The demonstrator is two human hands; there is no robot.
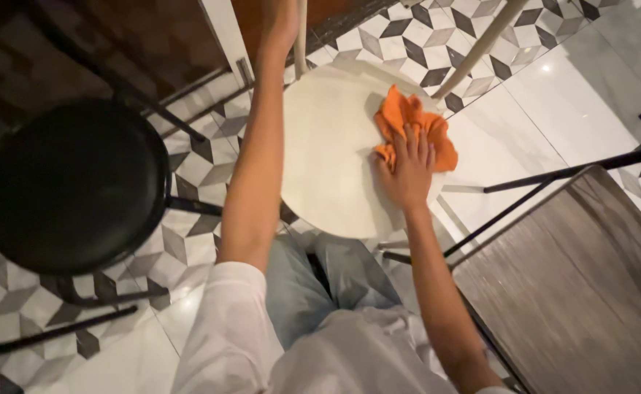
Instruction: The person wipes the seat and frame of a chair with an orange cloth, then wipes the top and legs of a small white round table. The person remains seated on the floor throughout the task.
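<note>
Nearest to us are the white shirt (pixel 320 357) and the pale blue jeans (pixel 313 281) of the person, seen from above, with both bare arms reaching forward over the knees. Just beyond the knees stands a round white chair seat (pixel 328 157) on a floor of grey, black and white patterned tiles (pixel 189 248).

We see the right hand (pixel 406 169) lying flat on the right side of that seat, fingers spread and pressing on the near edge of a crumpled orange cloth (pixel 414 131). The cloth sits on the seat's right part, toward its far edge, bunched up beyond the fingertips.

The left arm stretches up along the seat's left side, and the left hand (pixel 282 25) reaches the top edge of the view beside a pale chair-back rail (pixel 301 36); we cannot tell whether it is open or closed there.

To the left stands a round black stool (pixel 72 186) with thin dark legs. At lower right is the corner of a dark wooden tabletop (pixel 576 292), close beside the right forearm. Large plain white floor tiles (pixel 576 95) lie beyond it.
</note>
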